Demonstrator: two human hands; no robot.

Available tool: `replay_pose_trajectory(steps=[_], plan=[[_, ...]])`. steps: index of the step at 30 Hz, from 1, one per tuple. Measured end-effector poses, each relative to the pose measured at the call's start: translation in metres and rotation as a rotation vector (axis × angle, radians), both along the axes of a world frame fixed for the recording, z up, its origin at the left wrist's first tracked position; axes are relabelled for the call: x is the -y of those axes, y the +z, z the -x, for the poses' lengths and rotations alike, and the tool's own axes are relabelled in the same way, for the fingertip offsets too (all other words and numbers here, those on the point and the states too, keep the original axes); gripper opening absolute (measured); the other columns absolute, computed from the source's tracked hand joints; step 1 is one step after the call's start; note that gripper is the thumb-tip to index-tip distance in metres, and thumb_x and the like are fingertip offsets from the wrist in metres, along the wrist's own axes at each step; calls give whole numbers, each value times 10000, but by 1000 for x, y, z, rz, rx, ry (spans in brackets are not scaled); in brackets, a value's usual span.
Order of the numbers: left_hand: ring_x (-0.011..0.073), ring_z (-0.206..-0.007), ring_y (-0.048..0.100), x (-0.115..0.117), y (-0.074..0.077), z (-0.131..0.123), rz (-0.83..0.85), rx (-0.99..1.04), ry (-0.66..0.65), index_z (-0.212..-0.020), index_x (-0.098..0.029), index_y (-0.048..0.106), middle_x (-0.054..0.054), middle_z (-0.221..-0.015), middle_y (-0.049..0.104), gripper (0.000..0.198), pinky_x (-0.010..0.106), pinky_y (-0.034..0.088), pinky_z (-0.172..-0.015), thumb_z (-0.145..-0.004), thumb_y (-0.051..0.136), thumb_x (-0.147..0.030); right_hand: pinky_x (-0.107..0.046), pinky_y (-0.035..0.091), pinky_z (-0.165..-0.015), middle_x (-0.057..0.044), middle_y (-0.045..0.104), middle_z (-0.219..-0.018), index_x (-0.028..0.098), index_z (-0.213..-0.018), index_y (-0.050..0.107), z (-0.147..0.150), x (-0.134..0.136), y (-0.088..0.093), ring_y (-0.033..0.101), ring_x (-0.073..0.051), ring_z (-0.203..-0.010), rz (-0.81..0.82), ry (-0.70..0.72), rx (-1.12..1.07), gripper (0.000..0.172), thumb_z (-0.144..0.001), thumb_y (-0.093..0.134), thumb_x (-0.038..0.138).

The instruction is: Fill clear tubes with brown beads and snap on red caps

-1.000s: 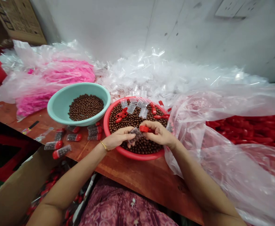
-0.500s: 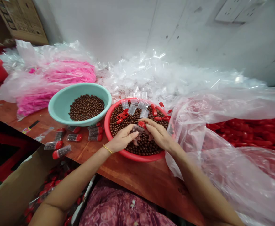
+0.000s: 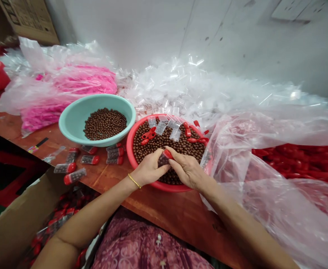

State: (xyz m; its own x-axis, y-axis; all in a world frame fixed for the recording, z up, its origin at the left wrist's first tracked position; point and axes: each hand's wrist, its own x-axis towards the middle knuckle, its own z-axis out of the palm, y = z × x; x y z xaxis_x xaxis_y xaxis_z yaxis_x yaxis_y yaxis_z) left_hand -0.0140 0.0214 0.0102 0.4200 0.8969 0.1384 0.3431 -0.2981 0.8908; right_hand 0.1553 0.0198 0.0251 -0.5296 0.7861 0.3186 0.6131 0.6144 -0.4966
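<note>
Cardboard box (image 3: 18, 215): near left, below tabletop; piled capped containers (image 3: 58, 218) inside, presumably done.
Tabletop (image 3: 149, 205): near edge slants; strip of wood shows between it and red basin.
Row of filled containers (image 3: 75, 175): several, red-capped, left of red basin; nearest lie close to tabletop edge.
Hands: close together over near part of red basin; left hand (image 3: 149, 168) grips held container (image 3: 163, 160), right hand (image 3: 187, 168) pinches at its red cap (image 3: 168, 154).
Held container: tilted, dark beads inside; looks filled, capping probably nearly done, full seating hidden by fingers.
Red basin (image 3: 177, 187): brown beads, plus loose clear containers (image 3: 161, 128) and loose red caps (image 3: 148, 135) toward far side, seemingly left to do.
Room: plastic bag (image 3: 231, 164) crowds basin's right; teal basin (image 3: 68, 121) close on far left. Easiest way out: near left.
Far: clear-container heap (image 3: 186, 86) against wall; much left.
</note>
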Motion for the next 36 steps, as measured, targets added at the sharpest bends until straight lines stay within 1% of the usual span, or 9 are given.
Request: replay_pose_trajectory(steps=[7,12,15,18,24,28,31,33,36], plan=[[123,-686,509,-1,-2,-1,25,54,86,-836,-165,517,-17,-747,574,252,227,389,-632,-703,636,-342,-296,446,-583,-50,598,-621,200,-918,680,10,-20,23,568,-168,-595,21,-130,-158,494,-893,318,535],[95,-547,431,3,4,-3,-9,-135,90,-680,-174,495,-45,-594,492,118,214,311,-528,-663,590,-242,-261,429,-519,-37,553,-669,156,-958,649,32,-40,14,507,-123,-545,380,-231,-607,709,-880,126,628],[101,-525,427,5,7,-3,-25,-198,44,-674,-175,507,-37,-579,499,86,218,312,-514,-626,573,-202,-297,491,-749,-77,604,-985,159,-1206,535,44,-41,4,587,-159,-865,544,-149,-621,729,-886,50,600],[122,-528,464,4,6,-2,-35,-267,-5,-715,-166,548,-11,-602,554,108,234,345,-527,-611,566,-188,-392,336,-1048,-85,514,-1262,180,-1368,361,47,-39,-2,443,-181,-1217,583,-85,-561,672,-902,86,578],[176,-582,568,5,-2,-3,-157,-424,-11,-841,-154,609,39,-686,646,228,262,414,-559,-625,565,-212,-412,139,-1145,-79,315,-1459,171,-1402,328,44,-29,-3,236,-200,-1366,326,47,-369,710,-881,184,632],[176,-591,592,13,0,-4,-331,-424,-17,-814,-161,602,33,-674,650,165,263,444,-566,-671,562,-234,-388,247,-1105,-67,448,-1374,187,-1334,430,36,-26,4,365,-193,-1295,206,69,-380,612,-918,176,559],[153,-630,605,30,2,17,-440,-318,119,-771,-170,582,21,-671,645,115,250,473,-630,-746,541,-275,-377,396,-958,-66,627,-1121,186,-1196,553,7,-37,13,552,-202,-1072,99,-140,-336,519,-946,185,453],[142,-665,617,51,-6,49,-430,-301,286,-785,-176,577,22,-716,657,149,236,484,-653,-776,534,-318,-387,421,-851,-85,668,-948,165,-1029,638,-21,-48,16,586,-234,-930,-21,-359,-34,373,-912,336,351],[141,-573,610,95,-35,118,-229,-493,510,-789,-188,574,2,-666,653,239,231,485,-581,-767,532,-421,-389,388,-777,-132,660,-942,135,-923,662,-60,-60,11,559,-279,-905,-181,-572,454,236,-783,476,176]])
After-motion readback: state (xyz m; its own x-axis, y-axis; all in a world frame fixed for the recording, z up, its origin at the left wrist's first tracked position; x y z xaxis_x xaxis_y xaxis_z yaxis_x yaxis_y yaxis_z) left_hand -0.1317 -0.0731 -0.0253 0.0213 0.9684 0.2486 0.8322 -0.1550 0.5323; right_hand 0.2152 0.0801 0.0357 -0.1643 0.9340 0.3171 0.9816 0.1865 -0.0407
